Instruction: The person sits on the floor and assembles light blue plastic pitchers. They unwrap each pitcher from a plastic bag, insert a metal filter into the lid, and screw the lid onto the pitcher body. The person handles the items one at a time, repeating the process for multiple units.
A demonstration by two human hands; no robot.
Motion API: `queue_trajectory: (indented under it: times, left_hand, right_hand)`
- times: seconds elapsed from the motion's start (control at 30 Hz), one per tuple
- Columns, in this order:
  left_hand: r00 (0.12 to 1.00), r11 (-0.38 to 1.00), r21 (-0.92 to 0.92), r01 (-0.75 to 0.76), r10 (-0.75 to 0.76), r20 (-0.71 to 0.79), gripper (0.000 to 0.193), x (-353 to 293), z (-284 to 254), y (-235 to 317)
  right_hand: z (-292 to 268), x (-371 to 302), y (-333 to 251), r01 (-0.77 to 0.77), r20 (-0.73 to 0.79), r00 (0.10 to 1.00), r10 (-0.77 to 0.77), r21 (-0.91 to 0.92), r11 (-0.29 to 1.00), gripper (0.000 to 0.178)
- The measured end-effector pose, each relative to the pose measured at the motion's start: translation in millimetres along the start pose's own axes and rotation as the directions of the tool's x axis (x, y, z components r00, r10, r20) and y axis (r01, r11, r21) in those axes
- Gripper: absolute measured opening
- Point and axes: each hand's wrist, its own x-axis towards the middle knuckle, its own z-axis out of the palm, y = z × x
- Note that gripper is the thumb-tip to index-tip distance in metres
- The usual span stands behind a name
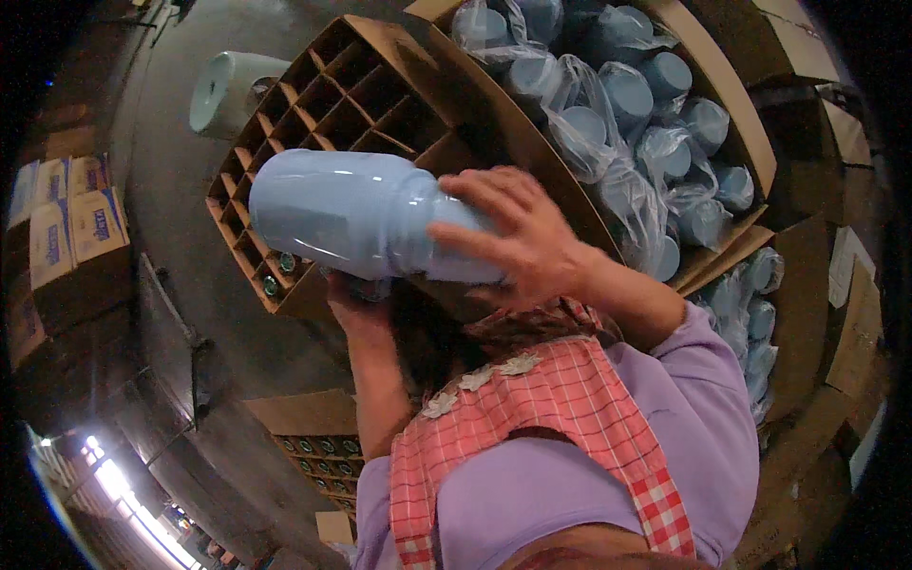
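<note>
A light blue, shiny stack of what look like nested plastic cups [328, 204] lies sideways above a divided cardboard box [385, 90]. My right hand [518, 223] is wrapped round the narrower end of the stack, fingers over its top. Below the stack, my left hand [356, 302] reaches up beside the near edge of the box. Its fingers are mostly hidden under the stack, next to something dark and glossy that I cannot make out. Several green-topped items [271, 285] sit in the box's near left compartments, while many other compartments show dark insides.
On the right, a large open carton [760, 142] holds several light blue cup stacks [627, 90] in clear plastic bags. More bagged stacks [760, 323] lie below it. A pale green cylinder [228, 93] stands behind. Another divided box [299, 413] is at lower left; stacked cartons [76, 228] stand far left.
</note>
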Motion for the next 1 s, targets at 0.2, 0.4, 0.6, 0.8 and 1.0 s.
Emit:
queue_trajectory:
  times: [0.2, 0.4, 0.6, 0.8, 1.0]
  left_hand:
    - [0.92, 0.899, 0.228, -0.374, 0.39, -0.029, 0.044, -31, 8, 6]
    - [0.96, 0.958, -0.065, -0.278, 0.28, 0.025, 0.047, -30, -71, 44]
    - [0.984, 0.929, 0.339, -0.149, 0.173, -0.04, 0.045, -52, -162, 76]
    - [0.933, 0.97, 0.242, 0.037, 0.054, -0.356, 0.035, -48, -204, 47]
    - [0.993, 0.877, 0.468, -0.11, 0.117, 0.014, 0.036, -34, -205, 81]
  right_hand:
    - [40, 18, -1, -0.143, -0.181, 0.781, 0.598, 0.88, 0.454, 0.044]
    - [66, -2, -7, -0.516, 0.518, 0.598, 0.611, 0.833, -0.201, 0.025]
    - [100, -128, 115, -0.852, 0.246, 0.522, 0.817, 0.099, 0.514, 0.039]
    - [248, -317, 177, -0.744, 0.371, 0.5, 0.782, -0.277, 0.608, 0.044]
    - [179, -213, 157, -0.883, 0.37, 0.344, 0.863, 0.44, 0.164, 0.031]
